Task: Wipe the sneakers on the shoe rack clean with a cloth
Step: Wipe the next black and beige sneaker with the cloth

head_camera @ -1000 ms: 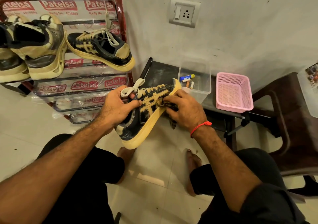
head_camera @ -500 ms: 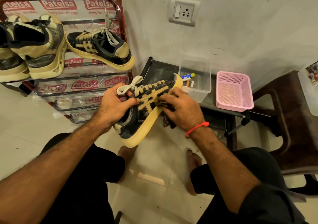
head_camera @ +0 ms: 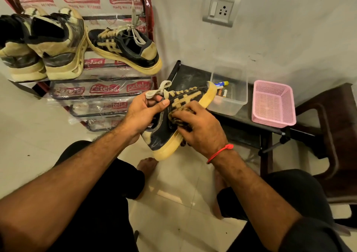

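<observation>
A black sneaker with tan stripes and a yellowed sole (head_camera: 193,101) is held tilted in front of me, toe pointing up and right. My left hand (head_camera: 144,110) grips it at the tongue and laces, thumb across the collar. My right hand (head_camera: 201,128) holds a dark patterned cloth (head_camera: 178,119) pressed against the shoe's side near the heel half. Its matching sneaker (head_camera: 123,48) lies on the top shelf of the shoe rack (head_camera: 148,29). Two bulkier beige-and-black sneakers (head_camera: 56,43) stand to its left on the same shelf.
A low dark stool (head_camera: 189,75) right of the rack carries a clear plastic box (head_camera: 231,97) of small items and a pink mesh basket (head_camera: 272,102). A brown plastic chair (head_camera: 336,135) stands at the right. A wall socket (head_camera: 220,10) sits above. My knees and bare feet are below.
My right hand slid the cloth down the shoe's side from the toe area toward the heel. The shoe and left hand shifted slightly.
</observation>
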Demonstrator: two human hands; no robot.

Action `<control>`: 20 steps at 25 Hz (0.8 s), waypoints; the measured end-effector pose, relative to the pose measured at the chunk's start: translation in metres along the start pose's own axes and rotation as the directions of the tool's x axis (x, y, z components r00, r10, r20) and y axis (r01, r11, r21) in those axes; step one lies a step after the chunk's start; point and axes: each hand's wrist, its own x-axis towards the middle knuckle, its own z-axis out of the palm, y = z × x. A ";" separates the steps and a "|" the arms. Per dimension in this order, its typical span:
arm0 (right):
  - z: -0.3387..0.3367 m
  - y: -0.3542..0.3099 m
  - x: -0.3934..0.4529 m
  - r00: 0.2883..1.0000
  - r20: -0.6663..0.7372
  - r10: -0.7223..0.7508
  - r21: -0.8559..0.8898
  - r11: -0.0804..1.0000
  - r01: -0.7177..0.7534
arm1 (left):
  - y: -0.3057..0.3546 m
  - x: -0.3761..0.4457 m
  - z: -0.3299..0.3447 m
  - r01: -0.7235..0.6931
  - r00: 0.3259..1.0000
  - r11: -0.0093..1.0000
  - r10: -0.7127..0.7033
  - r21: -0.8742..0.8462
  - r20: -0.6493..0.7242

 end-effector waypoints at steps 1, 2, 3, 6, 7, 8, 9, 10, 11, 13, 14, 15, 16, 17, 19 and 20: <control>0.000 -0.003 0.002 0.999 0.019 -0.041 -0.026 0.999 0.041 | 0.000 0.000 -0.002 0.008 1.000 1.000 -0.008 0.000 -0.010; -0.003 0.001 0.006 0.999 0.014 -0.049 -0.053 0.997 0.049 | 0.000 0.000 -0.002 0.010 1.000 1.000 -0.010 0.013 -0.004; -0.009 0.009 0.011 1.000 -0.019 -0.014 -0.075 0.997 0.012 | 0.001 0.000 -0.001 0.009 1.000 0.999 -0.009 0.030 0.014; -0.026 0.032 0.018 0.971 -0.161 0.177 -0.094 0.977 -0.194 | 0.008 -0.001 0.004 -0.015 0.999 1.000 0.015 0.013 0.037; -0.024 0.029 0.014 0.974 -0.154 0.169 -0.098 0.978 -0.185 | 0.009 0.000 0.004 -0.020 1.000 1.000 0.020 -0.005 0.021; -0.018 0.020 0.008 0.988 -0.110 0.107 -0.104 0.987 -0.119 | 0.009 -0.001 0.004 -0.019 1.000 1.000 0.019 -0.023 0.001; -0.011 0.008 0.001 0.999 -0.037 0.023 -0.106 0.994 -0.026 | 0.008 -0.001 0.002 -0.014 1.000 0.999 0.014 -0.038 -0.020; -0.006 -0.001 -0.005 0.998 0.040 -0.052 -0.101 0.993 0.056 | 0.007 -0.001 0.000 -0.008 0.999 0.999 0.006 -0.049 -0.040; -0.006 -0.003 -0.005 0.993 0.085 -0.085 -0.093 0.991 0.093 | 0.005 -0.001 -0.001 -0.004 0.999 0.999 0.001 -0.051 -0.051; -0.012 0.006 0.006 0.999 0.043 -0.021 -0.087 0.996 0.024 | 0.006 0.001 -0.002 0.008 0.999 0.999 -0.010 -0.031 -0.041; -0.015 0.011 0.011 1.000 -0.004 0.026 -0.085 0.996 -0.027 | 0.008 0.002 -0.001 0.012 0.999 1.000 -0.013 -0.026 -0.036; -0.016 0.014 0.012 0.999 -0.028 0.046 -0.084 0.995 -0.048 | 0.009 0.003 -0.002 0.010 0.999 1.000 -0.011 -0.028 -0.035; -0.015 0.012 0.011 0.999 -0.018 0.026 -0.090 0.996 -0.028 | 0.008 0.003 -0.003 0.008 0.999 0.999 -0.009 -0.034 -0.036; -0.011 0.008 0.007 0.999 0.022 -0.023 -0.109 0.994 0.025 | 0.006 0.004 -0.005 0.008 0.999 0.999 -0.009 -0.033 -0.033; -0.009 0.004 0.003 0.993 0.104 -0.062 -0.122 0.990 0.074 | 0.003 0.004 -0.005 0.018 1.000 0.999 -0.018 -0.027 -0.019; -0.009 0.006 0.004 0.995 0.097 -0.028 -0.124 0.992 0.040 | 0.001 0.004 -0.004 0.017 1.000 1.000 -0.017 -0.022 -0.010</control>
